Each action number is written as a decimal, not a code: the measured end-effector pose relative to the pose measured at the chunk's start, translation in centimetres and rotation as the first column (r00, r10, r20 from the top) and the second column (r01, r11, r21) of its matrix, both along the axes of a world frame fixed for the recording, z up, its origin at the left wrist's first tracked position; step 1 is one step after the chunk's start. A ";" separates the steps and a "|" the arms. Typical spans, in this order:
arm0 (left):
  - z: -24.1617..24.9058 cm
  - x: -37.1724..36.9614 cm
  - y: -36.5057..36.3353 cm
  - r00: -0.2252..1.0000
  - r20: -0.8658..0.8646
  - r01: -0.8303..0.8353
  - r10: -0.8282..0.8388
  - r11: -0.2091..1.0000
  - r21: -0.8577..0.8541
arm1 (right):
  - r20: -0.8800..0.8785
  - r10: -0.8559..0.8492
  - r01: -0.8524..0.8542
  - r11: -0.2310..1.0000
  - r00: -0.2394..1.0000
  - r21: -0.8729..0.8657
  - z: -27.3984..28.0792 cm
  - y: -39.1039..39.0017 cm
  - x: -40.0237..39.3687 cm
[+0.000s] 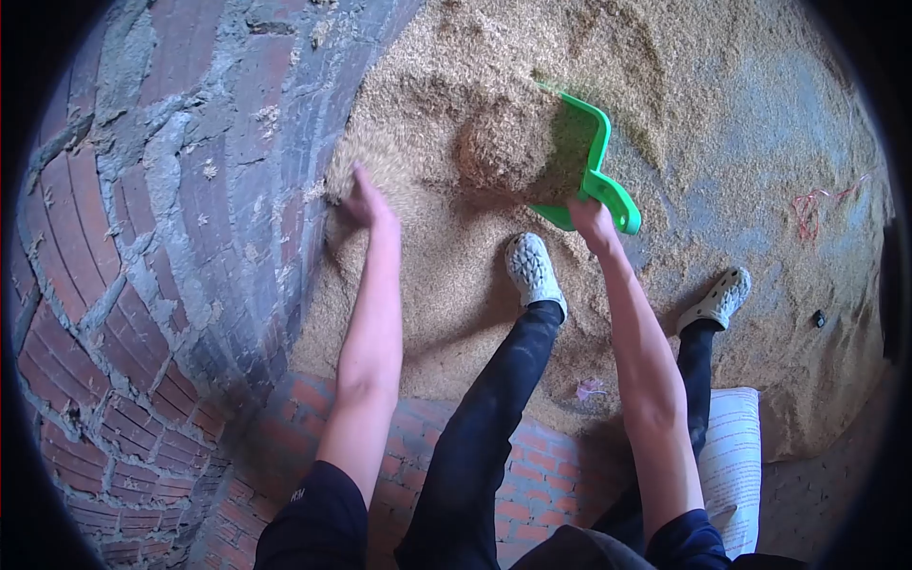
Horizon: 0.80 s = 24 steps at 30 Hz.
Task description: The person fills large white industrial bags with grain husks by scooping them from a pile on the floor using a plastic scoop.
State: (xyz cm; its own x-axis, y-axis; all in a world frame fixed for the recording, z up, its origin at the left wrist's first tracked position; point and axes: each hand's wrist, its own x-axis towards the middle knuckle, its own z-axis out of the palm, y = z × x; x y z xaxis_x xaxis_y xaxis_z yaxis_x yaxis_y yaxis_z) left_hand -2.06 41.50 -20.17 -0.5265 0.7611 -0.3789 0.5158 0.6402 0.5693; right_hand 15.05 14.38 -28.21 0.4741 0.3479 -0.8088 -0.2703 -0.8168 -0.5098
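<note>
My right hand [591,220] is closed around the handle end of a bright green dustpan [600,142]. The pan rests on the loose husks, its mouth turned left. A heap of brown husks [503,147] lies in and before that mouth. Beside the brick wall, my left hand [364,201] reaches into the pale husks [375,163], which are blurred by motion. Its thumb sticks out apart from the palm; the other fingers are largely covered by husks.
A rough brick wall [171,218] rises close on the left. My feet in light clogs [534,268] stand among the husks. Behind lie a white printed sack [731,465] and brick flooring [541,475]. Red string [807,214] and a small black object [819,319] lie to the right.
</note>
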 end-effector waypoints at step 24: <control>18.7 12.9 -17.2 -0.036 -0.117 0.985 -0.993 -0.055 0.162 | -0.278 -0.327 0.416 0.829 0.903 0.374 12.6 -7.7 2.1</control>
